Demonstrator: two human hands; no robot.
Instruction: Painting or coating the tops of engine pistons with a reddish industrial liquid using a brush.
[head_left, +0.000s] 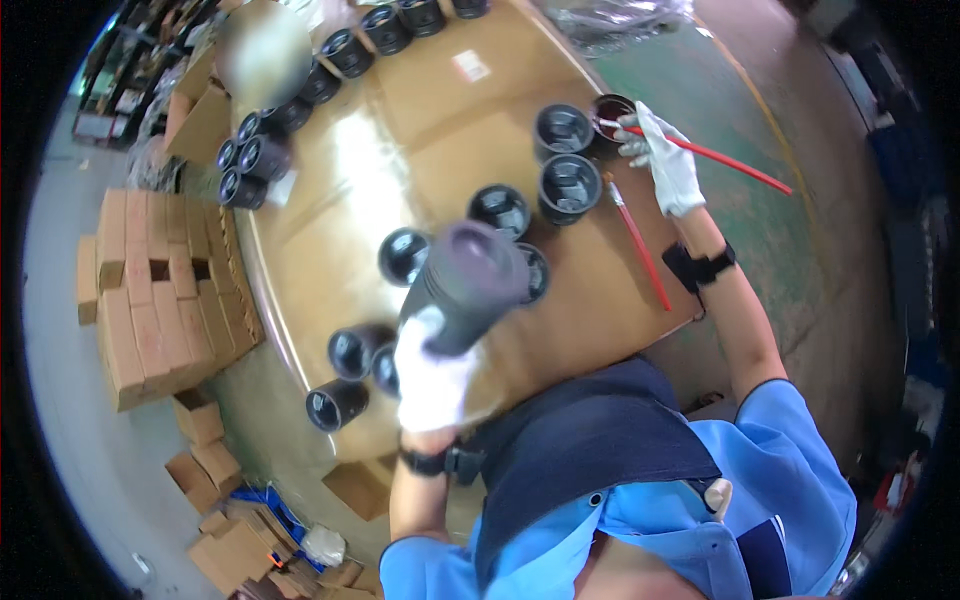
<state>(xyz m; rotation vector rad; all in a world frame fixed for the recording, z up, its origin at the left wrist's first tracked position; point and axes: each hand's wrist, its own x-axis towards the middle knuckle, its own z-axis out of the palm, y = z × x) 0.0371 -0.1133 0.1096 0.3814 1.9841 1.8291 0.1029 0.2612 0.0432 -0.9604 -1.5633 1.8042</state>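
Note:
My left hand (pixel 432 388), in a white glove, grips a black hollow cylindrical part (pixel 462 285), raised over the table and tilted; motion blurs it. Beyond it, my white-gloved right hand (pixel 664 165) closes around a brush with a long red handle (pixel 740 168). The brush's head is at the mouth of a small dark pot (pixel 610 112), where its bristles are hard to make out. A second red-handled brush (pixel 638 245) lies on the table near my right wrist. Close by stand two black cylinders (pixel 570 188), open ends up, and several more surround the raised one.
A brown sheet covers the table (pixel 540 330). Along its far left side runs a row of black cylinders (pixel 348 55), with a blurred round shape (pixel 265 55) behind. Stacked cardboard boxes (pixel 165 300) stand left of the table, open cartons (pixel 235 550) below them. Clear plastic wrap (pixel 620 25) lies beyond.

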